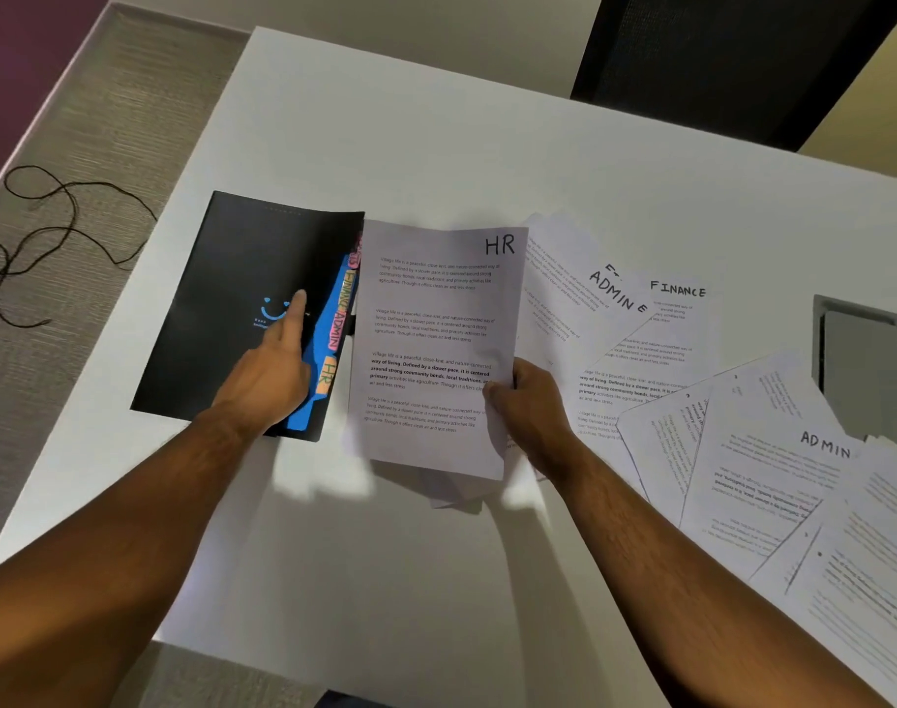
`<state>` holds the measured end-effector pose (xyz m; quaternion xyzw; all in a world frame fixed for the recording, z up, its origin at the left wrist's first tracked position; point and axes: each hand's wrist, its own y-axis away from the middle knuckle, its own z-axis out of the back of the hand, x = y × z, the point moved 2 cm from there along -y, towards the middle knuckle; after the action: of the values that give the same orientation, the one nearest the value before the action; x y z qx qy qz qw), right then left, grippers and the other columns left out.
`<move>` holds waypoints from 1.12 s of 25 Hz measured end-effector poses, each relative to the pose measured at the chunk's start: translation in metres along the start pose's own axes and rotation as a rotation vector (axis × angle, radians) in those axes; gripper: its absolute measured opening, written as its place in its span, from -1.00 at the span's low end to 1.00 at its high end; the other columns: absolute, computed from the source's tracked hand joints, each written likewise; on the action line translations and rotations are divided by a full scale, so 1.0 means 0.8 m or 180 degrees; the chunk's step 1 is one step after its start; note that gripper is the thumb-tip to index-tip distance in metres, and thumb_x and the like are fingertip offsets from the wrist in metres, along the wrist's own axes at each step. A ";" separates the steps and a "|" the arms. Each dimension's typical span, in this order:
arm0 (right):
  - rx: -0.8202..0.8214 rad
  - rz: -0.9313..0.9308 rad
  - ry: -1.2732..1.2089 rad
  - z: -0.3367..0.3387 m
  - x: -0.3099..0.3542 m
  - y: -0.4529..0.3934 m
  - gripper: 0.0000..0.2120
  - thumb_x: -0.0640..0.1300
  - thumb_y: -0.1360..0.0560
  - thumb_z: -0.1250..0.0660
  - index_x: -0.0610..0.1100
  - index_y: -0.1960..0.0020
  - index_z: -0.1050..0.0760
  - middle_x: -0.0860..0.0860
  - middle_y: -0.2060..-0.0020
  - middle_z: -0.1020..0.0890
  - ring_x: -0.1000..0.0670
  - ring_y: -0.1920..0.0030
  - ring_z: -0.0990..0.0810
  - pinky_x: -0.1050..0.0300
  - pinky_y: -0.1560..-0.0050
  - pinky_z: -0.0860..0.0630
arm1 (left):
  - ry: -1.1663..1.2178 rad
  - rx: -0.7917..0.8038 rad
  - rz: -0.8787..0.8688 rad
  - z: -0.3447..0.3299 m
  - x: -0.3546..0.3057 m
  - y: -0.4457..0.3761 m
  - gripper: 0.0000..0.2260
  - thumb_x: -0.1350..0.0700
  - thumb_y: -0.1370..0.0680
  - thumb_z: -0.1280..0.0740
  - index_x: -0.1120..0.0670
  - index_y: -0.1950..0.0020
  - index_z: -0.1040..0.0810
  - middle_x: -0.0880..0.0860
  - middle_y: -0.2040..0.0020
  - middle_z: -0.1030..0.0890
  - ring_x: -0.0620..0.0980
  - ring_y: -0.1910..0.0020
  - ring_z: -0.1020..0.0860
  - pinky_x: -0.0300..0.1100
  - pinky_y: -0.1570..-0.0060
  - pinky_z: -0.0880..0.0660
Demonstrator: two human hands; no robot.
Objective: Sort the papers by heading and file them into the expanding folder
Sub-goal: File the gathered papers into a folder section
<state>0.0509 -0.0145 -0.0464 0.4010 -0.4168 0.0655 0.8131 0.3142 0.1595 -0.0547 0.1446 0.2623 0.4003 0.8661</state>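
An office: white desk (436, 554) (cable hatch (863, 365)), mesh chair (717, 58), carpet (104, 120).

Both forearms bare w/ hair, no sleeves, watch or rings visible.
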 end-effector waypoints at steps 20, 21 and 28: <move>-0.0021 0.0088 -0.0031 0.001 -0.001 0.012 -0.75 -0.29 -0.54 -0.25 -0.09 -0.08 -0.65 0.06 -0.02 -0.76 -0.05 0.00 -0.74 -0.17 -0.07 -0.70 | -0.0790 -0.0821 -0.0061 -0.012 -0.003 0.030 -0.22 0.08 -0.40 -0.58 0.20 -0.48 -0.25 0.24 -0.42 -0.37 0.23 -0.33 -0.44 0.17 -0.11 -0.57; -0.0030 0.0089 -0.0056 0.001 0.000 0.013 -0.75 -0.30 -0.53 -0.25 -0.10 -0.07 -0.65 0.06 0.00 -0.76 -0.05 0.00 -0.74 -0.17 -0.07 -0.70 | -0.0744 -0.0842 -0.0092 -0.009 -0.004 0.030 -0.25 0.13 -0.42 -0.56 0.21 -0.49 -0.25 0.24 -0.43 -0.37 0.23 -0.33 -0.44 0.17 -0.12 -0.57; -0.0008 0.0090 -0.0031 -0.004 0.004 0.018 -0.76 -0.29 -0.56 -0.25 -0.07 -0.05 -0.65 0.13 0.04 -0.74 -0.02 0.03 -0.74 -0.07 0.02 -0.72 | -0.0769 -0.0714 -0.0255 0.001 0.000 0.032 -0.35 0.32 -0.50 -0.43 0.09 -0.53 -0.27 0.25 -0.51 -0.28 0.28 -0.40 -0.39 0.24 -0.18 -0.55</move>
<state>0.0488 -0.0039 -0.0363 0.3944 -0.4265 0.0746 0.8106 0.2989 0.1761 -0.0420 0.0836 0.1154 0.3719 0.9173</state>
